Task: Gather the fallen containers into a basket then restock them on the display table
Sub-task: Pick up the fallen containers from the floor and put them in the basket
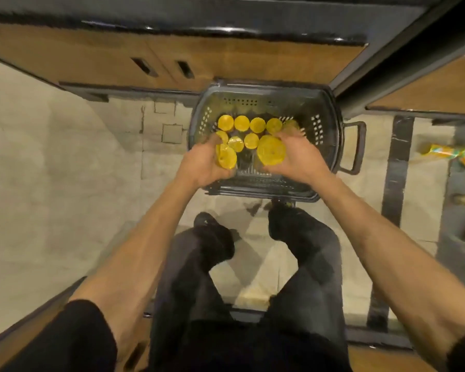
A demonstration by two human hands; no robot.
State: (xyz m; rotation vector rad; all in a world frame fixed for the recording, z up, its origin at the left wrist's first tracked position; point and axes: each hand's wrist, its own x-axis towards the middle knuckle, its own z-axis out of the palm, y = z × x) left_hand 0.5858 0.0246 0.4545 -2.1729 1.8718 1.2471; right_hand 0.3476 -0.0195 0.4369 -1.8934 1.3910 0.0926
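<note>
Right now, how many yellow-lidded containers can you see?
10 yellow-lidded containers: five along the basket's back, three in the middle, one held by the left hand, one by the right hand. More may hide under the hands.

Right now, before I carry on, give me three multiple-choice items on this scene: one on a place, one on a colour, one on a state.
1. Where does the basket stand?
A) on the floor before the wooden cabinet
B) on a countertop
C) on a chair

2. What colour are the lids in the basket?
A) red
B) yellow
C) white

3. What is the right hand doing?
A) hanging empty
B) gripping a container
C) pulling the basket's handle

Answers:
1 A, the basket sits on the floor tiles at the cabinet's foot.
2 B, every lid in view is yellow.
3 B, its fingers curl round a container over the basket.
</note>
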